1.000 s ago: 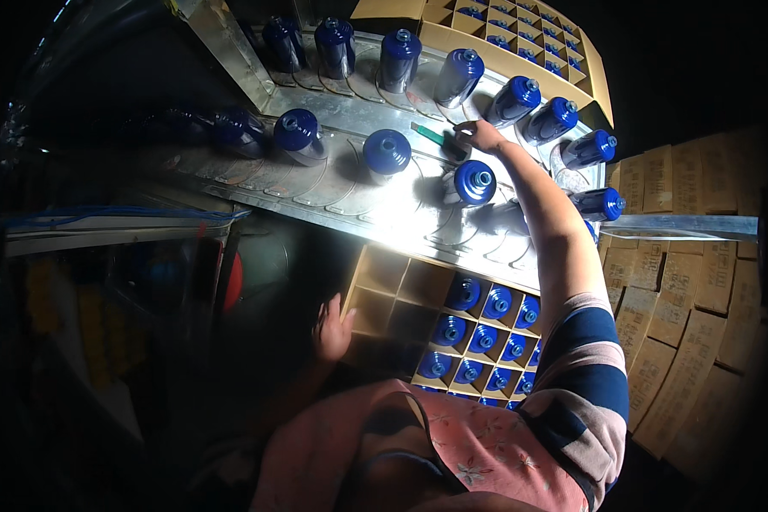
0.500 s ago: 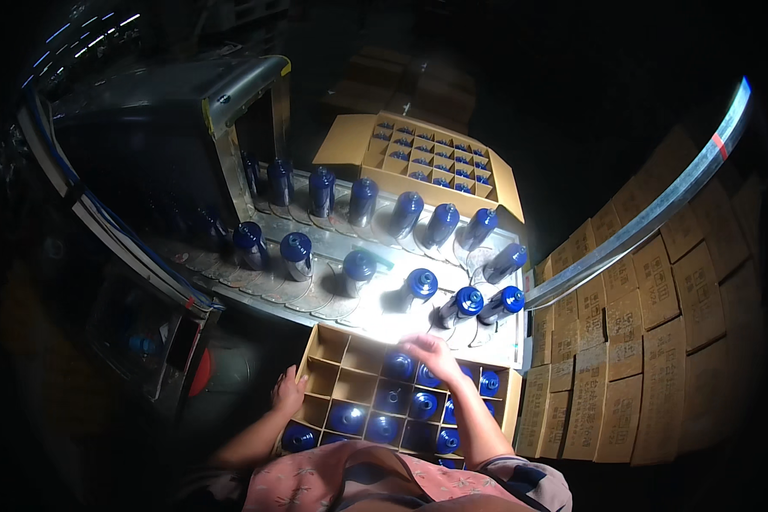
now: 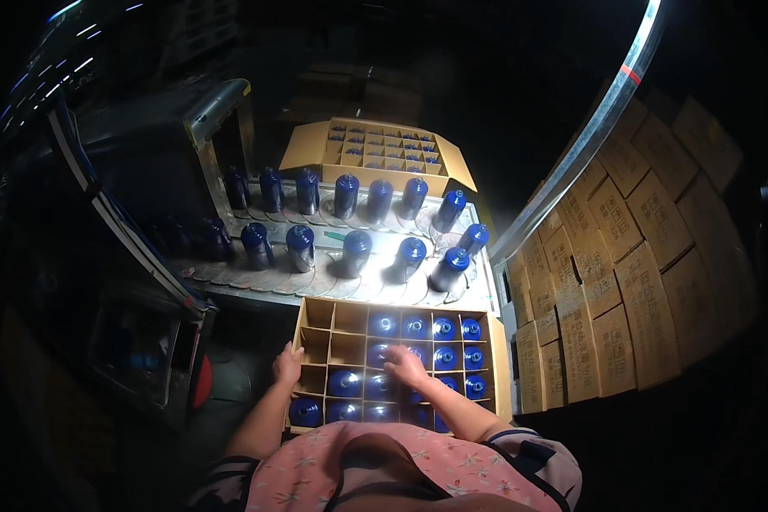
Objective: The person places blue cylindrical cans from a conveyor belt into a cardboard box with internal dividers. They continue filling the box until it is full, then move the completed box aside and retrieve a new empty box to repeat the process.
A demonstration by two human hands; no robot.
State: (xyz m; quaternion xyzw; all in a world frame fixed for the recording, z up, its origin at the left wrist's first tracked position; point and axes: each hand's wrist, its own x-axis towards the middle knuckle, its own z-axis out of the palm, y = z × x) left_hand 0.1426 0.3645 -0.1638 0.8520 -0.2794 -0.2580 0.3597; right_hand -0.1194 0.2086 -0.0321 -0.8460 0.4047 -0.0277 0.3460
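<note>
My right hand [image 3: 407, 365] is over the divided cardboard box [image 3: 316, 352], its fingers curled together at the top of a blue bottle [image 3: 381, 353] standing in a middle cell. The hand and forearm partly cover the cells beside it. My left hand [image 3: 288, 364] grips the box's left wall near its upper edge. Blue bottles stand upright in most cells, while several cells toward the far left hold none. Just beyond the box, more blue bottles such as this bottle [image 3: 411, 258] stand on a conveyor [image 3: 316, 286].
Behind the conveyor sits a second open box [image 3: 391, 177], its compartments filled with bottles. Stacked closed cartons [image 3: 602, 303] form a wall at right, with a curved metal rail [image 3: 584, 154] passing before them. A metal machine housing [image 3: 222, 128] covers the conveyor's left end.
My right hand has come back from the box's far edge to its middle cells. One bottle fewer stands at the conveyor's right end. My left hand stays on the box wall; the view has tilted.
</note>
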